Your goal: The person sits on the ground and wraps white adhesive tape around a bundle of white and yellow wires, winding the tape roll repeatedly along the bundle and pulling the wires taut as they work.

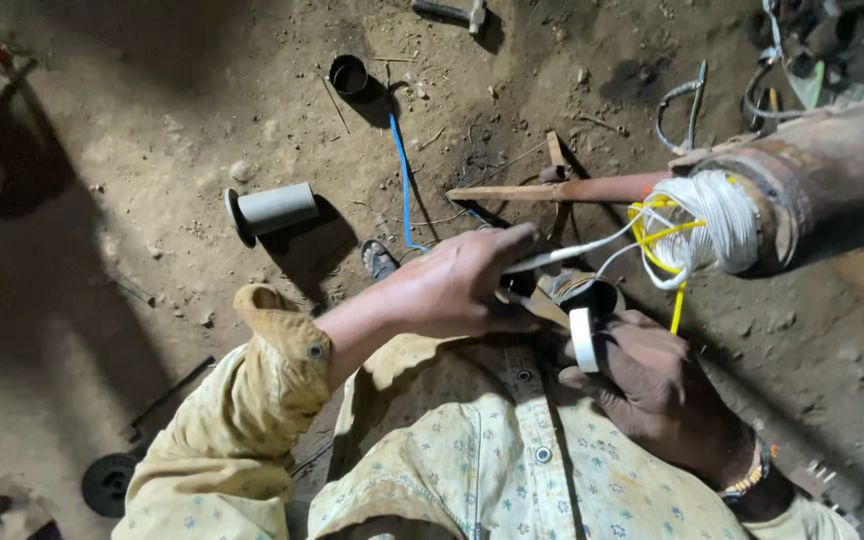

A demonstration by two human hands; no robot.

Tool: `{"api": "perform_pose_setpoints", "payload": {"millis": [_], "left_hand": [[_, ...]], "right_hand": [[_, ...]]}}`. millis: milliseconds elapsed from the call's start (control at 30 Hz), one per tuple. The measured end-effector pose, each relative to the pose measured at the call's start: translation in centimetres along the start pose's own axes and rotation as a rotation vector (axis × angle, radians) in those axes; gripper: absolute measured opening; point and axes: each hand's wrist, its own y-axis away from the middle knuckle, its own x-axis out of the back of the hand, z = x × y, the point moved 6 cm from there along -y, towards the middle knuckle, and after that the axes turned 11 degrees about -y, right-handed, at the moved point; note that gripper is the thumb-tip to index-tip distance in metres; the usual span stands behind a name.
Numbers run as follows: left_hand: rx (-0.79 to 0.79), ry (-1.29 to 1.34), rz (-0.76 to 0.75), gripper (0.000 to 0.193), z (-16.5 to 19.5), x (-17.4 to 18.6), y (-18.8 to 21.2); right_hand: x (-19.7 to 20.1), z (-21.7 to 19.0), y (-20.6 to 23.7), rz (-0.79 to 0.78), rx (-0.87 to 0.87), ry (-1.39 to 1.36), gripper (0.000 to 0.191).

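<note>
One view only: the head camera, worn by the person, faces steeply down over the chest onto the dirt floor (152,130). It sits close to the left hand (457,285) and right hand (652,385), which fill the lower centre. The floor extends to the upper and left edges. No second view exists, so no area is shared.

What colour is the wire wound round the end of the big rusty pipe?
White, with a few yellow strands, on the wire coil around the pipe; the head view shows it.
</note>
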Motion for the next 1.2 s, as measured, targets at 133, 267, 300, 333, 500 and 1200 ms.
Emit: {"api": "perform_pose_setpoints", "payload": {"millis": [133,267,300,333,500,1200], "left_hand": [[0.407,0.153,-0.134,0.057,-3.1,-1.1,-0.5],[0.564,0.809,0.215,0.053,-9.1,-2.2,-2.8],[0.636,1.111,0.338,0.051,-10.8,-3.3,-3.1],[0.714,1.103,0.297,0.049,-11.3,-5.3,-2.9],[0.52,0.838,0.221,0.048,-10.5,-7.3,-3.9],[-0.121,-0.801,0.348,0.016,7.5,-14.2,-10.6]], "right_hand": [[0.2,0.2,1.1,0.122,-0.149,0.117,0.021],[0.8,-0.5,1.6,0.303,-0.036,0.044,0.016],[0.9,-0.5,1.6,0.3,-0.055,0.093,0.017],[1.2,-0.5,1.6,0.301,-0.069,0.147,0.018],[3.7,0.3,3.2,0.394,-0.087,0.192,0.012],[20.9,18.8,8.0,0.743,0.008,-0.903,0.037]]}}
